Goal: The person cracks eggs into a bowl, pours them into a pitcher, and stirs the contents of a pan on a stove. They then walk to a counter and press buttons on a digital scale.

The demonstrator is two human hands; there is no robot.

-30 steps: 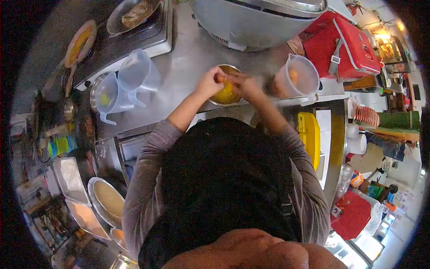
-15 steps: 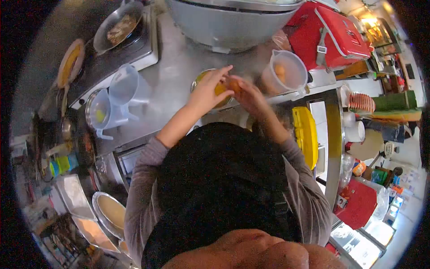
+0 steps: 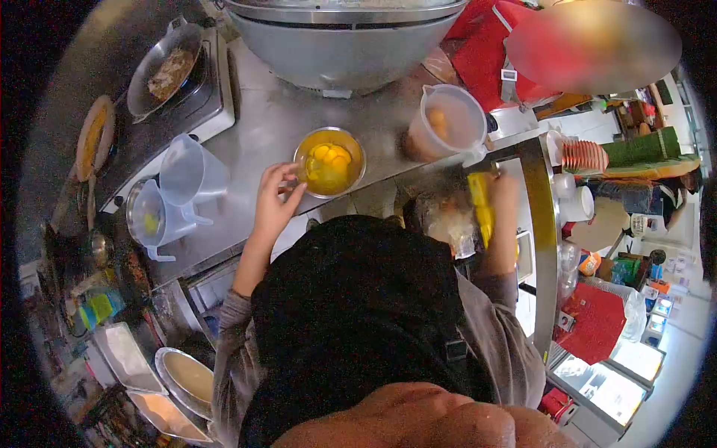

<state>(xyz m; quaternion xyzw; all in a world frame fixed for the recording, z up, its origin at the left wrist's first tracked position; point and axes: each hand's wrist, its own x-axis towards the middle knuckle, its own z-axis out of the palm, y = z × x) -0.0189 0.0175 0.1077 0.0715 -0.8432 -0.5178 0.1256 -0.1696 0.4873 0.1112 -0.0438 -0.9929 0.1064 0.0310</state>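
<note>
A small metal bowl (image 3: 358, 154) with several raw egg yolks (image 3: 328, 158) in it sits on the steel counter. My left hand (image 3: 278, 193) is at the bowl's left rim, its fingers curved and the thumb apart, with nothing in it. My right hand (image 3: 505, 196) is low on the right, over a yellow lid (image 3: 480, 198) below counter level. Motion smears it and its fingers are hidden. Right of the bowl stands a translucent jug (image 3: 467, 123) with brown eggs (image 3: 438, 123) inside.
A big grey round vessel (image 3: 343, 56) stands at the back of the counter. On the left are translucent jugs (image 3: 196, 168) and a pan (image 3: 142, 93) on a portable stove (image 3: 216, 97). A red cooler box (image 3: 478, 56) is at the back right.
My hands have parted from over the bowl, where they held a brownish egg. The right moved right and down to the yellow lid, which now looks tilted; the left moved just left.
</note>
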